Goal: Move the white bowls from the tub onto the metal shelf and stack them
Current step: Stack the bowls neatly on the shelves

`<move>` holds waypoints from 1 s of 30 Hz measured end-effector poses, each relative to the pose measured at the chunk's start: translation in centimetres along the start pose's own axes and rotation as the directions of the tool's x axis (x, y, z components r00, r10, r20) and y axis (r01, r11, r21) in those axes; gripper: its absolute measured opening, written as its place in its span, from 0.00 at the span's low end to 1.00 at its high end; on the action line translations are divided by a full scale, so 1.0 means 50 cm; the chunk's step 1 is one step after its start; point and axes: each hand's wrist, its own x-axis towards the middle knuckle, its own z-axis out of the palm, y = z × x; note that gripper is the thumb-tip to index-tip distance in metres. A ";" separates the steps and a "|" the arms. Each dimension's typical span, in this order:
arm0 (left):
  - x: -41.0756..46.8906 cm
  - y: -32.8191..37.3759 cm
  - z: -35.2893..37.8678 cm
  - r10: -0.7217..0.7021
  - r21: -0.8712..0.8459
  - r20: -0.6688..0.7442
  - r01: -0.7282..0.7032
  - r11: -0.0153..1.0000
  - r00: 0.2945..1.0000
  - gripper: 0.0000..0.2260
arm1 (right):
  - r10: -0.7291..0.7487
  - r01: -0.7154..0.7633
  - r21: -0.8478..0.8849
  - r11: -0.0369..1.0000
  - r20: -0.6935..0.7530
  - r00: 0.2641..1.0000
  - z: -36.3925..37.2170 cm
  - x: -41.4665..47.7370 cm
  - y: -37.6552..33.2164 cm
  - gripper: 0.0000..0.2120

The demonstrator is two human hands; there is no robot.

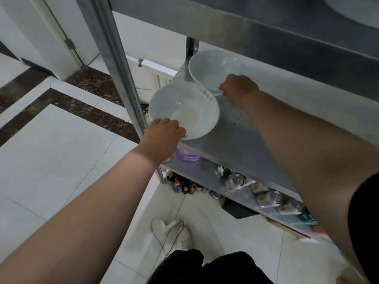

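White bowls seem rigid, slick, breakable; we advise rim holds. Our left hand [162, 133] pinches the near bowl [184, 110] at the front corner of the metal shelf [235, 144]; our right hand [239, 89] grips the far bowl [214, 67].

Drink cans [238, 179] lie in a row above dark bottles [182, 186] clustered on the tiled floor [61, 160]. A purple container [187, 155], perhaps plastic, sits nearby. A white shoe [183, 236] lies beside a cable [159, 239].

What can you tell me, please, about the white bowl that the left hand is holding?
The near bowl is white, round, wide and glossy, empty, open side up, with small dark marks inside its far rim. The left hand grips its near rim. It is over the front left corner of the metal shelf, beside the post.
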 end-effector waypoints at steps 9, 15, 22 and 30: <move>-0.018 0.047 -0.025 0.015 0.027 0.123 -0.018 0.999 0.992 0.20 | 0.013 -0.005 0.156 0.988 -0.052 0.999 0.092 -0.311 0.086 0.09; -0.027 0.116 -0.019 0.039 0.073 0.102 -0.047 0.996 0.994 0.21 | -0.069 0.086 0.103 0.991 -0.162 0.984 0.142 -0.513 0.106 0.27; 0.005 0.259 -0.040 0.117 0.055 0.078 -0.122 0.991 0.990 0.22 | -0.076 0.103 0.056 0.993 -0.364 0.928 0.158 -0.685 0.178 0.26; 0.075 0.475 -0.085 0.225 0.082 -0.105 -0.217 0.973 0.969 0.19 | 0.088 -0.075 0.046 0.996 -0.500 0.862 0.157 -0.938 0.348 0.20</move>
